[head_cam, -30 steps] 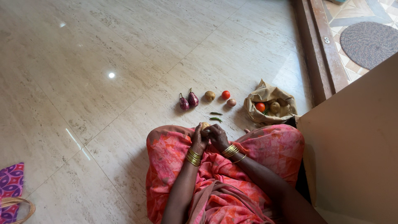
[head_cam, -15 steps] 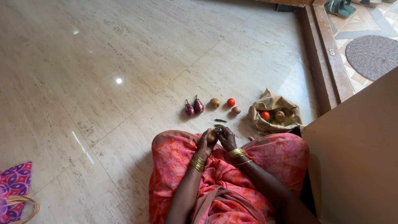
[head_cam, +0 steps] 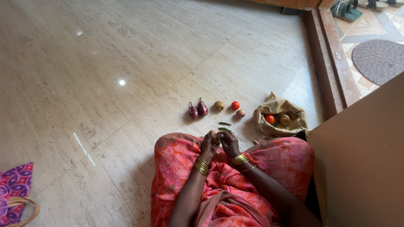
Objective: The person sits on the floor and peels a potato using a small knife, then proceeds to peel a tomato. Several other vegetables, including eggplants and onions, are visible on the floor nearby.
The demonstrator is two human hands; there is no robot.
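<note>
Fingers (head_cam: 213,142) of both hands wrap potato (head_cam: 214,132) | tan, mostly hidden

A crumpled brown paper bag (head_cam: 278,108) sits open on the floor, right of the loose vegetables.

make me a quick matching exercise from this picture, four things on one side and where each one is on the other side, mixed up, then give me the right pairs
Things:
1. two purple eggplants
2. small pale vegetable
3. brown paper bag
4. round woven mat

Places:
A. beyond the wooden threshold, on the patterned tiles
B. left end of the row laid out on the floor
C. open on the floor at the right end of that row, a tomato inside
D. between the left hand and right hand, over the lap

Pairs: 1-B, 2-D, 3-C, 4-A
</note>
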